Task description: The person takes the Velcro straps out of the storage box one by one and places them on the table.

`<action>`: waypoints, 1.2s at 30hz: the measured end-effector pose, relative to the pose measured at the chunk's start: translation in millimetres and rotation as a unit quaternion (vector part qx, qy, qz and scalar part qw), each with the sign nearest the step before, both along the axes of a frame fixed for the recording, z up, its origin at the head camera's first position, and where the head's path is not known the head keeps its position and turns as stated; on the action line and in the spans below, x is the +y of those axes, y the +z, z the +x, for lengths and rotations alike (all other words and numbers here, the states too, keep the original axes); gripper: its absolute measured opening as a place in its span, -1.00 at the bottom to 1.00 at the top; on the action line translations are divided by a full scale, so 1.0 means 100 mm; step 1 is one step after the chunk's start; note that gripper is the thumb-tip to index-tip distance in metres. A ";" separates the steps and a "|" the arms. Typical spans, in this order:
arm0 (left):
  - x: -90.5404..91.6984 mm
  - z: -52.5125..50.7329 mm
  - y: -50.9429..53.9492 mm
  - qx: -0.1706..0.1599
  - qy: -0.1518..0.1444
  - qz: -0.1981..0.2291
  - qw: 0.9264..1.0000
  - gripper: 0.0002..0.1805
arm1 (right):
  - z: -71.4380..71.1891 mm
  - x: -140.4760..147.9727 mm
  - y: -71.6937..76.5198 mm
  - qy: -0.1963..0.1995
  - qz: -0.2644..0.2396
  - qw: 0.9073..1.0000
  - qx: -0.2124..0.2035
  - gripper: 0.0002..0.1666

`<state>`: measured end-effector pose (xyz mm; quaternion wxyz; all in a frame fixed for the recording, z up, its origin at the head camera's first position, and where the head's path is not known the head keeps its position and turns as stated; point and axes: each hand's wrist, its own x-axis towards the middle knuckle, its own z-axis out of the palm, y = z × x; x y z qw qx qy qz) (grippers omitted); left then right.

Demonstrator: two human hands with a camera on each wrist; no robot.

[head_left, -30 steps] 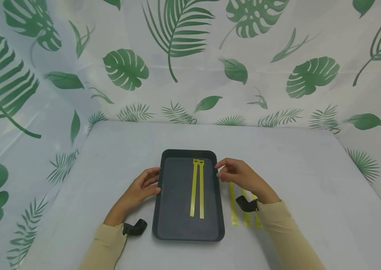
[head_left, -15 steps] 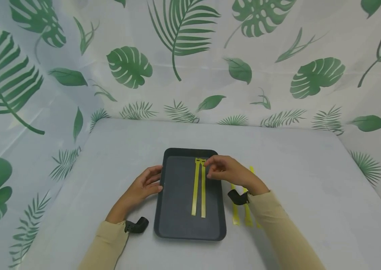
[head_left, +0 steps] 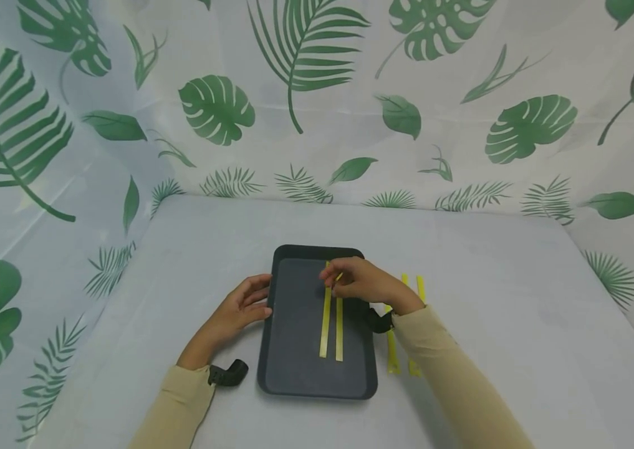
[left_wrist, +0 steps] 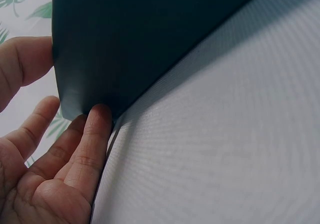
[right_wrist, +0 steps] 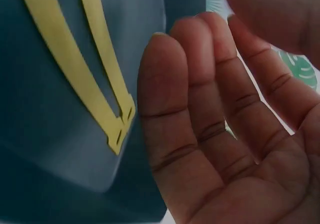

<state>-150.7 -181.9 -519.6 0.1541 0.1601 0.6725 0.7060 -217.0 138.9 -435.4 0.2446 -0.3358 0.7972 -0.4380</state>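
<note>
A dark grey rectangular tray (head_left: 294, 330) lies on the white table. My left hand (head_left: 240, 315) touches its left side, with fingertips and thumb resting against the outer wall (left_wrist: 140, 34) in the left wrist view. Two flat yellow cable straps with slotted heads lie side by side in the tray: the left strap (head_left: 325, 337) and the right strap (head_left: 340, 340). Over their head ends hovers my right hand (head_left: 364, 284); its fingers (right_wrist: 165, 84) are loosely bent, the thumb stands apart and nothing is held. In the right wrist view both slotted heads show, apart from the fingers.
More yellow straps (head_left: 393, 358) lie on the table right of the tray, partly hidden by my right forearm and sleeve (head_left: 457, 368). A black wrist camera (head_left: 229, 374) sits on each wrist. Leaf-patterned cloth (head_left: 317, 112) walls the table's back and sides.
My right hand has moved left from the tray's right rim to above the straps' heads, covering them in the head view. My left hand stays against the tray. The head view has shifted slightly.
</note>
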 end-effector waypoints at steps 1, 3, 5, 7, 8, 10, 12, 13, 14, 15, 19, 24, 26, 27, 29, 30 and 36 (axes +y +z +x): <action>0.00 0.00 0.00 0.000 0.000 0.000 1.000 -0.22 | -0.01 -0.02 0.00 0.006 0.003 1.000 0.001 -0.69; -0.01 0.00 -0.01 0.001 0.001 -0.001 1.000 -0.22 | -0.04 -0.06 -0.02 0.013 0.010 1.000 0.003 -0.71; -0.01 -0.01 -0.01 0.000 0.002 -0.003 1.000 -0.22 | -0.06 -0.10 -0.04 0.016 0.022 1.000 0.005 -0.72; -0.01 -0.01 -0.01 -0.001 0.003 -0.003 1.000 -0.22 | -0.08 -0.12 -0.08 0.014 0.035 0.999 0.002 -0.72; -0.01 -0.01 -0.01 -0.002 0.003 -0.003 1.000 -0.22 | -0.09 -0.14 -0.09 0.010 0.043 0.999 -0.002 -0.72; -0.01 -0.01 -0.02 -0.003 0.002 -0.001 1.000 -0.21 | -0.11 -0.17 -0.12 0.005 0.057 0.998 -0.010 -0.72; 0.00 -0.01 -0.03 -0.004 0.001 0.000 1.000 -0.21 | -0.12 -0.19 -0.13 -0.002 0.071 0.997 -0.023 -0.71; 0.00 -0.01 -0.03 -0.004 0.000 0.000 1.000 -0.21 | -0.12 -0.20 -0.14 -0.007 0.078 0.997 -0.028 -0.71; 0.00 -0.02 -0.04 -0.004 0.000 0.000 1.000 -0.21 | -0.13 -0.21 -0.15 -0.011 0.083 0.996 -0.030 -0.71; 0.00 -0.02 -0.04 -0.004 0.000 0.000 1.000 -0.22 | -0.14 -0.22 -0.16 -0.013 0.087 0.996 -0.030 -0.70; 0.00 -0.01 -0.04 -0.004 -0.002 0.001 1.000 -0.21 | -0.16 -0.24 -0.19 -0.023 0.107 0.994 -0.016 -0.67; 0.01 0.00 -0.04 -0.007 -0.003 0.006 1.000 -0.21 | -0.19 -0.28 -0.23 -0.030 0.133 0.991 0.008 -0.60; 0.01 0.00 -0.04 -0.009 -0.004 0.007 1.000 -0.21 | -0.19 -0.30 -0.24 -0.031 0.141 0.989 0.012 -0.60; 0.01 -0.01 -0.04 -0.009 -0.005 0.008 1.000 -0.21 | -0.19 -0.30 -0.24 -0.031 0.145 0.989 0.015 -0.61; 0.01 -0.01 -0.04 -0.011 -0.005 0.009 1.000 -0.21 | -0.20 -0.31 -0.24 -0.030 0.150 0.988 0.017 -0.63; 0.01 -0.01 -0.03 -0.011 -0.004 0.008 1.000 -0.20 | -0.20 -0.32 -0.24 -0.026 0.152 0.988 0.022 -0.64; 0.00 -0.01 -0.01 -0.008 0.001 0.004 1.000 -0.20 | -0.20 -0.34 -0.22 -0.007 0.160 0.986 0.045 -0.65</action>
